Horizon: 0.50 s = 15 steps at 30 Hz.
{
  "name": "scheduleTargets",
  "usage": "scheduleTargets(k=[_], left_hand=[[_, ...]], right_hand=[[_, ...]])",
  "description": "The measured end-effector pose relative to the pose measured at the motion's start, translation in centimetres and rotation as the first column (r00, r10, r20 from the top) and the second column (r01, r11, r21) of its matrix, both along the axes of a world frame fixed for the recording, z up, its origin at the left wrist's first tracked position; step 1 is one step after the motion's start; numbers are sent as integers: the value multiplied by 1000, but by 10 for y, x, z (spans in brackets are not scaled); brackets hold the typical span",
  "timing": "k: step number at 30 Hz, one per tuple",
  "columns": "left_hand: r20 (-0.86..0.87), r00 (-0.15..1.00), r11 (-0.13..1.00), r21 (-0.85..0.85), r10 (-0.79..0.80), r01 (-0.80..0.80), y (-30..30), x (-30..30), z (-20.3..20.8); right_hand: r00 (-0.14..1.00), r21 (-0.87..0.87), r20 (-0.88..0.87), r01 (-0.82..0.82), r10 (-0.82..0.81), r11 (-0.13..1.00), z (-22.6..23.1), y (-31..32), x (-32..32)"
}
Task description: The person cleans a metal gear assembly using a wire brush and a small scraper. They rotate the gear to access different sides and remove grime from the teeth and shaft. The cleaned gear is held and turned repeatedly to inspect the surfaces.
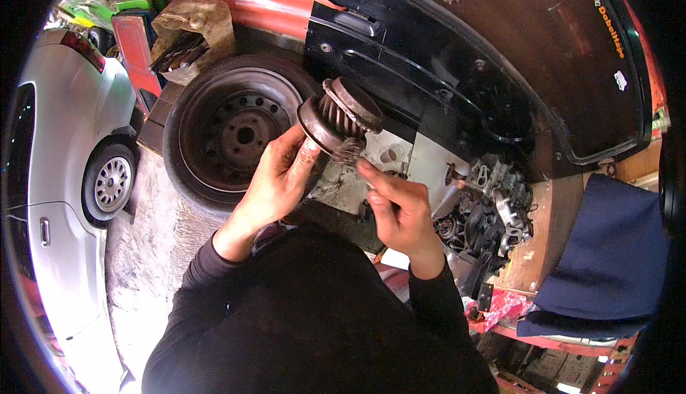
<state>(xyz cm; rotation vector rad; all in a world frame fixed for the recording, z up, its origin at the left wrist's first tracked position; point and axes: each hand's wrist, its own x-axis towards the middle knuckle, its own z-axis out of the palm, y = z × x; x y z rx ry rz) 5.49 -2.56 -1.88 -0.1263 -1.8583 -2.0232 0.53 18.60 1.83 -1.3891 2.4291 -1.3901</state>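
A greasy metal gear [341, 117] with slanted teeth and a wide flange is held up in front of me, tilted. My left hand [280, 175] is closed on its flange from the lower left, the thumb pressed against the rim. At the gear's lower edge sits a dark bristly tuft [348, 150], which looks like the head of a small brush. My right hand [399, 207] is curled just below the tuft, its index finger stretched along toward it. The fingers cover most of any handle.
A tyre on a steel rim [246, 135] lies behind my left hand. Dark engine parts [482, 215] are heaped on the right, near a blue cloth [607, 251]. A black vehicle door panel [457, 72] leans behind; a silver car [68, 180] stands at left.
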Motion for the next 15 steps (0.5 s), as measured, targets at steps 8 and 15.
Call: scheduleTargets(k=[8,15], left_hand=[[65,998,998,54,13,-17,-7,5,-5],[361,931,966,257,-60,-38,-5,10,-1]], right_hand=[[983,-175,-137,101,-126,979,-25,17,-6],[955,-150,-183,208,-234,966,-37,5,-14]])
